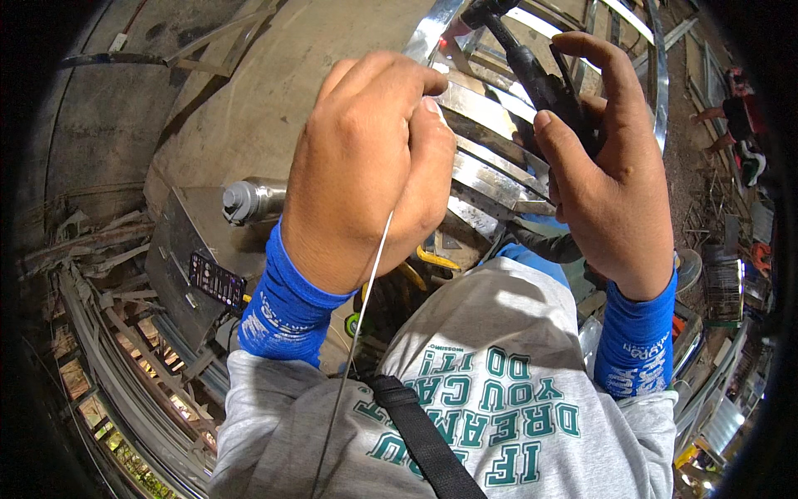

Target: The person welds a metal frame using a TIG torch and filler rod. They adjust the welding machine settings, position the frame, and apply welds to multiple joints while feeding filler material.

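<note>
My left hand (366, 158) is closed, thumb pressed against the index finger, around a thin metal filler rod (379, 249). The rod's long tail slants down past my wrist and across my shirt. In my right hand (615, 175) lies a black TIG welding torch (532, 75), its handle between thumb and fingers, with the index finger raised and bent over it. The torch head points left over a shiny metal frame (482, 104) made of several parallel slats. Near the torch's pinkish cup, a small red spot shows beside the frame's edge. My left fingertips are close to that edge.
A steel bottle (253, 202) with a grey cap lies left of my left wrist, near a phone (216, 280) with a lit screen. Metal lengths (125, 366) are stacked at lower left. Another person (736, 116) is at the far right, above a wire rack (723, 287).
</note>
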Demonstrator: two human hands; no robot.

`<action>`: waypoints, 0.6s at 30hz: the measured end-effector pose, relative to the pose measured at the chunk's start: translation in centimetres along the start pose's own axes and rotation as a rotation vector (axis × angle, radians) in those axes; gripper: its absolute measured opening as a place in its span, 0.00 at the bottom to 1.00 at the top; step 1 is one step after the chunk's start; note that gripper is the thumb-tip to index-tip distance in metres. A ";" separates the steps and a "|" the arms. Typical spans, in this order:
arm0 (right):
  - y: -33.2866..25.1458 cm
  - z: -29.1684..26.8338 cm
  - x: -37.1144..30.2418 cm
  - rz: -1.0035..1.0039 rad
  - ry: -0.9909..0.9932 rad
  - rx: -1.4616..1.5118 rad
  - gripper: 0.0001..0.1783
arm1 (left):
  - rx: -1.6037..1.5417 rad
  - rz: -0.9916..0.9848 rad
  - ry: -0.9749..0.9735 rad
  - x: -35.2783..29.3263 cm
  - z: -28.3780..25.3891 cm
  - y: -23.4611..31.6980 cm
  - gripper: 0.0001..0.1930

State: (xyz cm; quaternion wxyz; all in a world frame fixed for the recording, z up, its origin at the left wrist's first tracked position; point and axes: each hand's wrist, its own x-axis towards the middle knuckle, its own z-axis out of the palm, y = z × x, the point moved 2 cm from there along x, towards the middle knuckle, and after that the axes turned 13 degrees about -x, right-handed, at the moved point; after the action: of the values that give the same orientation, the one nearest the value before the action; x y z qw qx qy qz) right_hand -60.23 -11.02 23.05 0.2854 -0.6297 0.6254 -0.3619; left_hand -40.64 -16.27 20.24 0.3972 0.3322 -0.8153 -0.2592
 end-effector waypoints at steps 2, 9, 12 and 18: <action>0.7 0.0 0.4 -0.007 -0.022 -0.002 0.29 | 0.023 0.022 0.011 0.0 0.0 -0.1 0.12; 1.8 0.0 -0.3 0.018 0.114 -0.138 0.28 | -0.012 0.100 0.021 0.2 0.2 0.2 0.11; 1.0 -0.1 -0.5 -0.034 0.019 0.020 0.29 | 0.032 0.011 -0.002 0.1 0.1 0.2 0.13; 1.5 -0.3 -0.5 -0.039 0.024 -0.010 0.30 | 0.020 -0.005 -0.007 0.0 0.1 0.4 0.13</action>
State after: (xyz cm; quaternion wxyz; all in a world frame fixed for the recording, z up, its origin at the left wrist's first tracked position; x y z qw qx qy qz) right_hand -61.34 -10.59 21.95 0.2678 -0.6388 0.6181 -0.3717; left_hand -40.91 -16.01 20.47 0.3906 0.3371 -0.8184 -0.2530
